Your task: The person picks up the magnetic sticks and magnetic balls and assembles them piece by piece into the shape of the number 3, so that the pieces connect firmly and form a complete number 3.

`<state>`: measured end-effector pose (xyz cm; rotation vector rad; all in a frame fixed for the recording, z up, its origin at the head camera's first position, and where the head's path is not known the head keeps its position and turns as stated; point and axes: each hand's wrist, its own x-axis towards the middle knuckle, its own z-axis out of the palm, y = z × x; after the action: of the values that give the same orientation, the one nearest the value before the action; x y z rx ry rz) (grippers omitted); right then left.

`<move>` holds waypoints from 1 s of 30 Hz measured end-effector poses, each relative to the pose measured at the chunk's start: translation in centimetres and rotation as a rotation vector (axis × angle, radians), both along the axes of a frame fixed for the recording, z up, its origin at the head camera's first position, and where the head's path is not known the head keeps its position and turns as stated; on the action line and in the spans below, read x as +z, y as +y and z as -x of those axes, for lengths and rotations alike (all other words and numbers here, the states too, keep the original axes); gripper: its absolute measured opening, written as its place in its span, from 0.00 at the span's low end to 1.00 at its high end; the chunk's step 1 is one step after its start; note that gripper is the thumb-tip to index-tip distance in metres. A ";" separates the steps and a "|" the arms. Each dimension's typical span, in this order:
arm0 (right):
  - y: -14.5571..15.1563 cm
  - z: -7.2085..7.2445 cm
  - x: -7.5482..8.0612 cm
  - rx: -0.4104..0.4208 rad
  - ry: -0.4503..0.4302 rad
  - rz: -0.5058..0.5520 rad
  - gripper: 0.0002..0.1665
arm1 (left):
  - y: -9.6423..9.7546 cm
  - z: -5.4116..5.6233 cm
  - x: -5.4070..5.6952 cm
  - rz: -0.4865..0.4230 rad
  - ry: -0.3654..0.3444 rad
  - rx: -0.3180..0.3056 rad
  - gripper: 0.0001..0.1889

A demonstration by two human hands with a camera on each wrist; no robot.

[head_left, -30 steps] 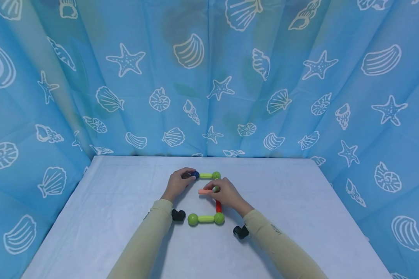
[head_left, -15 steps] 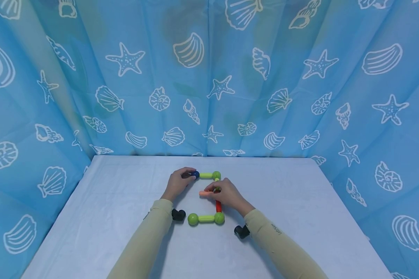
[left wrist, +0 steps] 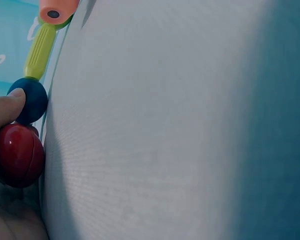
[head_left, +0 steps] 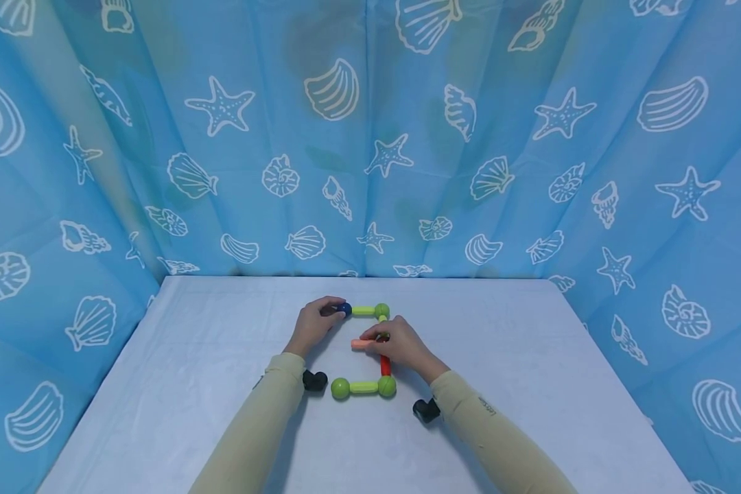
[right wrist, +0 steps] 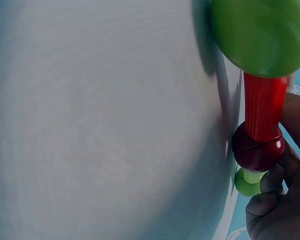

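Observation:
My left hand [head_left: 311, 324] grips a dark blue ball [head_left: 345, 309] at the far left of a magnetic rod-and-ball frame. A red ball [left wrist: 19, 155] sits close beside the blue one in the left wrist view; in the head view it is hidden. My right hand [head_left: 401, 341] pinches an orange rod [head_left: 362, 344] that points left. By its fingers, a dark red ball [right wrist: 258, 147] joins a red rod [right wrist: 264, 106] to the frame's right side. In the left wrist view the orange rod's end shows a dark round magnet.
A lime rod [head_left: 363, 311] and green ball [head_left: 382, 311] form the far side. Nearer lie another lime rod [head_left: 363, 387] and two green balls, the left [head_left: 340, 388] and the right [head_left: 387, 386]. A white cloth covers the table [head_left: 500, 357]; a blue shell-patterned curtain [head_left: 370, 192] hangs behind.
The orange rod has come slightly nearer to me, with the right fingers settling lower over the frame's right side. The left hand stays on the blue ball.

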<state>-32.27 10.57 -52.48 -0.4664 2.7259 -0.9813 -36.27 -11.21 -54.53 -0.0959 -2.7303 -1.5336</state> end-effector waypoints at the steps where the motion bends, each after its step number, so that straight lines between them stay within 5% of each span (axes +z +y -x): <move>1: 0.0 0.0 0.0 0.001 -0.001 0.000 0.12 | 0.0 0.0 0.0 0.001 -0.001 0.000 0.17; 30: 1.1 -0.6 0.3 -0.041 0.066 0.069 0.13 | -0.1 0.1 -0.3 -0.009 0.012 -0.001 0.17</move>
<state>-31.69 11.72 -52.15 -0.4647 2.7773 -1.0922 -36.33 -11.30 -54.80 -0.1061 -2.7138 -1.5404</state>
